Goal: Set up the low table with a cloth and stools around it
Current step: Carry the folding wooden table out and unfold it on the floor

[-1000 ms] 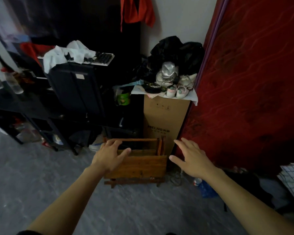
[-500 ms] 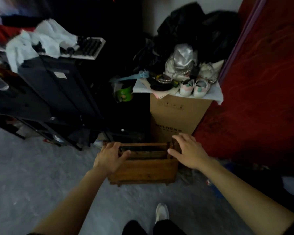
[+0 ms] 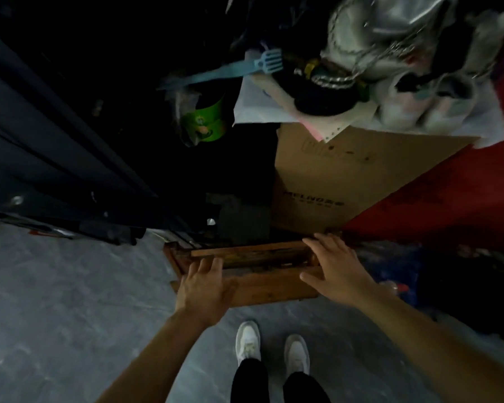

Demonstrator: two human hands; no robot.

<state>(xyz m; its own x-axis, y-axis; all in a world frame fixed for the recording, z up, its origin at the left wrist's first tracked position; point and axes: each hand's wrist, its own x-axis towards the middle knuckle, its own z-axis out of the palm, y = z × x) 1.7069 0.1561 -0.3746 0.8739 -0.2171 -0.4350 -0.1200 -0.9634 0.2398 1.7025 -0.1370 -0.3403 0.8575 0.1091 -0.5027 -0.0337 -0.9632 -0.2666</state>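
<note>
A wooden low table (image 3: 269,290) stands on its side on the grey floor, leaning against clutter, its brown frame and slats facing up. My left hand (image 3: 204,289) grips its near board at the left end, fingers hooked over the top edge and thumb on the front. At the right end my right hand (image 3: 338,269) lies across the upper rails, fingers reaching over the far rail and thumb on the near side. No cloth or stools are in view.
A cardboard box (image 3: 346,175) piled with shoes and bags (image 3: 405,82) stands right behind the table. A red mattress (image 3: 448,205) leans at the right, a dark cabinet (image 3: 56,155) at the left. My white shoes (image 3: 248,341) stand on the grey floor (image 3: 70,301).
I have stepped closer and bent over the table. Both hands, which hovered above it, have come down onto its upper edge, the right one moving inward onto the rails.
</note>
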